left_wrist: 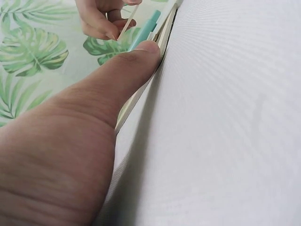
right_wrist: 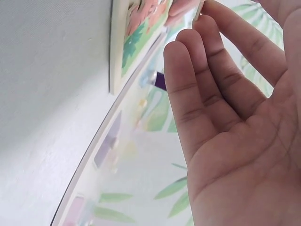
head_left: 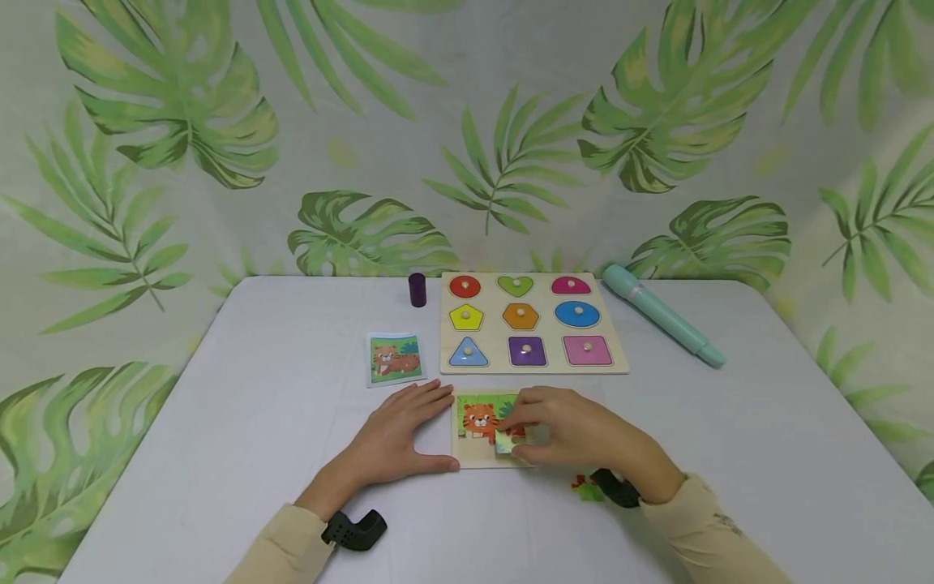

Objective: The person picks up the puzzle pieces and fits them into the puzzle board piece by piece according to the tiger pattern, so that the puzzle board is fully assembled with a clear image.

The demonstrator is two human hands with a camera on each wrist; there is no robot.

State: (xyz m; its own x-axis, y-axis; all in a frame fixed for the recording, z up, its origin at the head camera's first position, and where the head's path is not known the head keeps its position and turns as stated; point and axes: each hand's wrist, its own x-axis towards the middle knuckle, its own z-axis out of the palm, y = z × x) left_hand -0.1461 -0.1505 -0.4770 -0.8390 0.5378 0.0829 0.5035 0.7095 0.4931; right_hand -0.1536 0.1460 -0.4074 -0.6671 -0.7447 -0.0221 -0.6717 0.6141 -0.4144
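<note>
A small wooden jigsaw board (head_left: pixel 474 461) with an orange tiger picture lies flat in front of me. My left hand (head_left: pixel 397 430) is spread beside it, the fingertips near its upper left corner and the thumb (left_wrist: pixel 141 54) touching its lower left corner. Above the lower right part of the picture, my right hand (head_left: pixel 572 426) pinches a pale-green puzzle piece (head_left: pixel 505 442) between thumb and fingers. From the right wrist, only the thin edge of that piece (right_wrist: pixel 199 12) shows, held off the board. The right hand hides the board's right side.
A tiger picture card (head_left: pixel 396 359) lies behind the left hand. Farther back are a shape-peg board (head_left: pixel 496 367), a dark purple cylinder (head_left: pixel 417 290) and a mint-green stick-like tube (head_left: pixel 664 316). Red-and-green puzzle pieces (head_left: pixel 586 490) lie by the right wrist, partly covered.
</note>
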